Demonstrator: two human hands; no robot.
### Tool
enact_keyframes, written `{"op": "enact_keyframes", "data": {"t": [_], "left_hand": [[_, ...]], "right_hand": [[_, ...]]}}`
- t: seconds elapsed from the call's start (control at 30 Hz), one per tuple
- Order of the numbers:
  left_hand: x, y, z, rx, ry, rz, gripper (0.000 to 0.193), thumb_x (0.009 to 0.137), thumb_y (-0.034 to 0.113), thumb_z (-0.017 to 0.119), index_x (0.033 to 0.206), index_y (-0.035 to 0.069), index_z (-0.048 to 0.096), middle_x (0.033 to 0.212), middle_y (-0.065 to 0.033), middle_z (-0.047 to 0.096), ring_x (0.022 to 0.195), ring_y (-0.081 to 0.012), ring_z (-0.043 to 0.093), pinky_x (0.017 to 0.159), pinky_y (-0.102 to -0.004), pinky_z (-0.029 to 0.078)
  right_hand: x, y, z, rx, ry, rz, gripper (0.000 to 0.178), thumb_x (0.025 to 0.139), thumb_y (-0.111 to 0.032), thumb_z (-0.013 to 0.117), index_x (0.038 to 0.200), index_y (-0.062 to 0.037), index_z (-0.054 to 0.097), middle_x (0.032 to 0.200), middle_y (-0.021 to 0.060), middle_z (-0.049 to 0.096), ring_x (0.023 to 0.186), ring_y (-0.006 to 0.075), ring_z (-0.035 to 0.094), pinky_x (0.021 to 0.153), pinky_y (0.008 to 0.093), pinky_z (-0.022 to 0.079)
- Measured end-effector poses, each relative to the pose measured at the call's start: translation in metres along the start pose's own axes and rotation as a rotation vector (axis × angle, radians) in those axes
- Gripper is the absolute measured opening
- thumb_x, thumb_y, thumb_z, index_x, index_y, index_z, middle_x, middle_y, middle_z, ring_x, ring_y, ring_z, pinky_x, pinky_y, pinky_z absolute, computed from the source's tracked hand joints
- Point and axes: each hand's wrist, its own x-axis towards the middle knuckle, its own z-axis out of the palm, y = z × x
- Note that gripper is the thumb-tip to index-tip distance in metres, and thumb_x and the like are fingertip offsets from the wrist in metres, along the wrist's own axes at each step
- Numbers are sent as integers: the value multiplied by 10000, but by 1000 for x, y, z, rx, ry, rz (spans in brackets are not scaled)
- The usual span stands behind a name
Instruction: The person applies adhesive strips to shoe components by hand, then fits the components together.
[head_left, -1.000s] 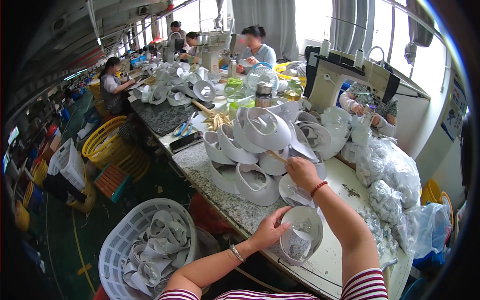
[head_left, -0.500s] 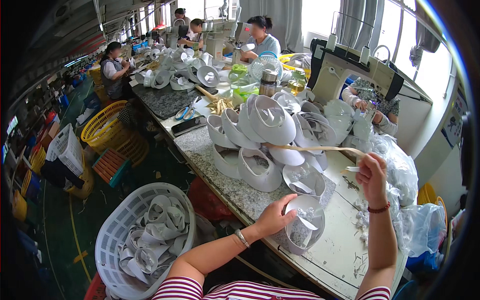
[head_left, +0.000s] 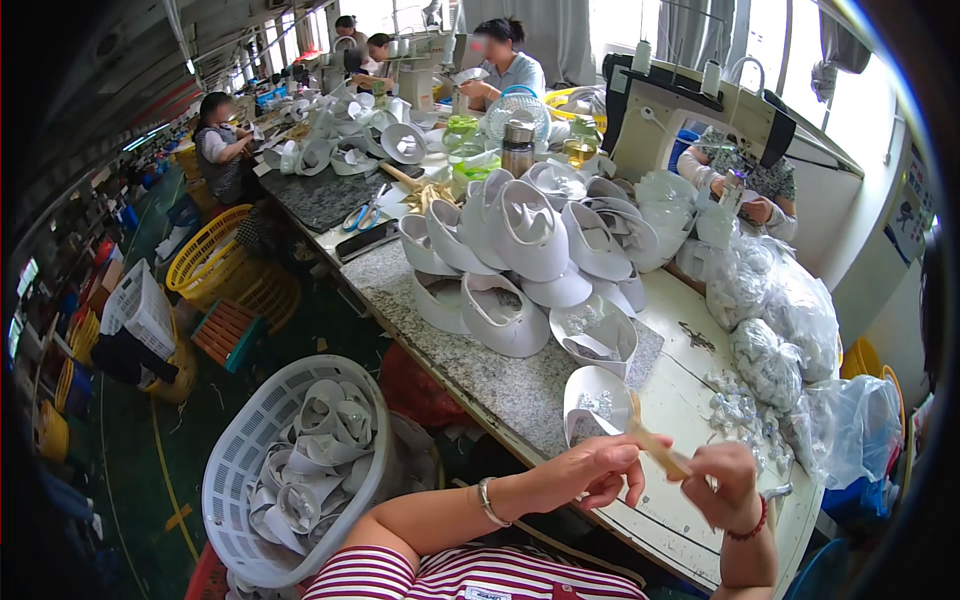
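A beige strip (head_left: 660, 456) runs between my hands above the near edge of the table. My left hand (head_left: 590, 472) has it pinched near its upper end, thumb and forefinger together, the other fingers loosely curled. The lower end is pinched in my right hand (head_left: 725, 486). A small metallic piece (head_left: 776, 492) shows beside my right hand; whether I hold it is hard to tell. Just beyond my left hand stands a white sun visor (head_left: 597, 386) with small clear-wrapped bits inside, partly hidden by that hand. Behind it is another visor (head_left: 594, 335), then a stacked pile of white visors (head_left: 530, 235).
A white basket (head_left: 225, 490) full of visor pieces stands on the floor at left. Clear plastic bags (head_left: 765, 300) and loose small clear packets (head_left: 742, 415) lie on the table's right. Scissors (head_left: 365, 210) lie farther back. Co-workers sit at sewing machines (head_left: 700, 120) beyond.
My right hand has come down and toward me with the strip. My left hand has let go of the nearest visor and moved right to the strip. The view has shifted slightly.
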Motion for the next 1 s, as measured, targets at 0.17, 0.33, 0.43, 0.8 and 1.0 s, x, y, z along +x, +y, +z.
{"op": "enact_keyframes", "data": {"t": [0.17, 0.33, 0.43, 0.8, 1.0], "left_hand": [[9, 13, -10, -171, 172, 154, 363, 1019, 260, 457, 1216, -22, 571, 570, 30, 433, 478, -42, 381, 451, -182, 315], [5, 26, -22, 52, 327, 290, 327, 1010, 245, 493, 1157, -20, 616, 597, 30, 463, 492, -32, 397, 452, -180, 327], [9, 28, -27, 168, 372, 333, 312, 1008, 240, 500, 1145, -8, 630, 612, 36, 471, 502, -25, 404, 446, -172, 313], [-4, 36, -36, 215, 460, 432, 245, 985, 174, 534, 1107, -2, 652, 618, 53, 478, 501, -13, 397, 438, -169, 295], [-17, 38, -36, 134, 448, 461, 221, 978, 160, 551, 1093, 7, 662, 634, 44, 505, 511, -16, 407, 452, -174, 316]], "right_hand": [[-33, -13, 10, -53, -135, 61, 154, 740, -3, 702, 886, -45, 673, 555, 50, 559, 422, 181, 532, 418, 288, 395], [-66, 0, 21, 26, -104, 320, 146, 784, -8, 697, 922, -52, 716, 595, 56, 605, 460, 184, 558, 450, 274, 419], [-71, -2, 21, 25, -227, 460, 156, 802, -43, 713, 952, -76, 737, 658, 72, 654, 516, 187, 605, 487, 252, 454], [-58, 12, 32, -54, -768, 336, 131, 839, -206, 686, 933, -136, 743, 771, 51, 701, 631, 241, 649, 557, 305, 504], [-33, -6, 33, 66, -672, 332, 236, 824, -245, 720, 1022, -115, 720, 939, 37, 713, 627, 212, 651, 567, 285, 514]]}}
